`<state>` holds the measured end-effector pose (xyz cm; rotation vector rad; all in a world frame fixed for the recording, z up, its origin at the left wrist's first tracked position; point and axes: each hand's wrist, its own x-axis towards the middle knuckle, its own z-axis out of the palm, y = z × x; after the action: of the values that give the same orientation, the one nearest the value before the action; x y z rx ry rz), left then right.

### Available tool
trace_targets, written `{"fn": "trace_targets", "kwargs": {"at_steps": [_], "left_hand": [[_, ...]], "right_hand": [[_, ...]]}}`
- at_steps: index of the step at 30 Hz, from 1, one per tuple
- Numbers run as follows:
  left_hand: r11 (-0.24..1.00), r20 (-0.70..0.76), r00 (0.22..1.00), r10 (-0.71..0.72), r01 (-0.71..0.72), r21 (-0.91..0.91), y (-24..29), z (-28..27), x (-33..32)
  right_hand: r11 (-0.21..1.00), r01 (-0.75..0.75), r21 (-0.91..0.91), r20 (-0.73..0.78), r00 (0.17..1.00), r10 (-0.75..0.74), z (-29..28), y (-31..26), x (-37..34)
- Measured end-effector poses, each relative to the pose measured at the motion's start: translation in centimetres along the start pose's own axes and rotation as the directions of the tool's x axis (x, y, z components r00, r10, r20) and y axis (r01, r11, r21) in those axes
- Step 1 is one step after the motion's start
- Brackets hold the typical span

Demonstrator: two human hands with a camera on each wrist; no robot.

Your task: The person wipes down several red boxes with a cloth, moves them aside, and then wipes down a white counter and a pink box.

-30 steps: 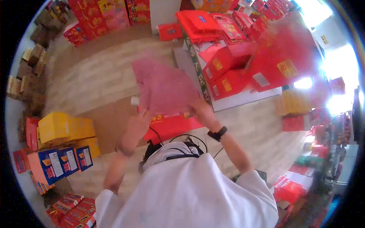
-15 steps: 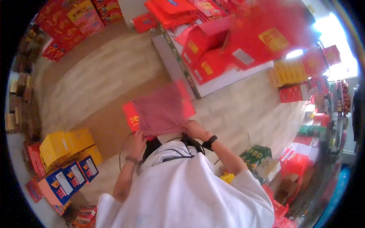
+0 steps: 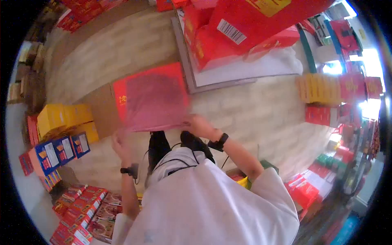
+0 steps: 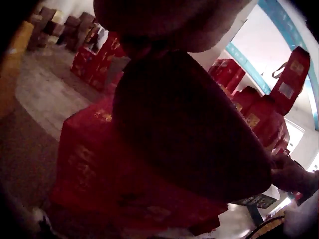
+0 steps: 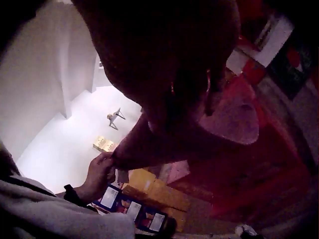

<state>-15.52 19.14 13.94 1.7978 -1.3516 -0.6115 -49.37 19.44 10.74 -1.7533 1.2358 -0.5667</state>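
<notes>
A thin pink cloth stretches between my two hands in the head view, hanging in front of a red box with yellow lettering. My left hand pinches one corner of it; the right wrist view shows this left hand with fingertips on the cloth's edge. At the opposite corner my right hand grips the fabric. In the left wrist view the cloth is a dark sheet, and the red box shows behind it. Much of the box is covered by the cloth.
Large red packages lie on a white-topped stand ahead to the right. Yellow cartons and blue boxes stand at the left. Red packets are stacked at the lower left. Black cables hang by my waist.
The cloth has come down from a raised, billowing position to a flatter spread with more of the red box showing around it. My left hand has moved outward to the left.
</notes>
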Motion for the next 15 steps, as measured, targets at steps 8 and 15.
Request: {"fn": "trace_targets", "kwargs": {"at_steps": [8,15], "left_hand": [[0.995,-0.2,0.98,0.022,-0.04,-0.086,3.5,-2.9,-3.7],[0.949,-0.201,0.98,0.003,-0.066,-0.309,5.4,-1.4,-9.4]], "right_hand": [[0.92,0.148,0.364,-0.046,0.989,-0.141,-5.7,-1.1,-3.9],[0.92,0.061,0.386,-0.027,0.998,-0.055,-12.3,-4.7,-10.6]]}}
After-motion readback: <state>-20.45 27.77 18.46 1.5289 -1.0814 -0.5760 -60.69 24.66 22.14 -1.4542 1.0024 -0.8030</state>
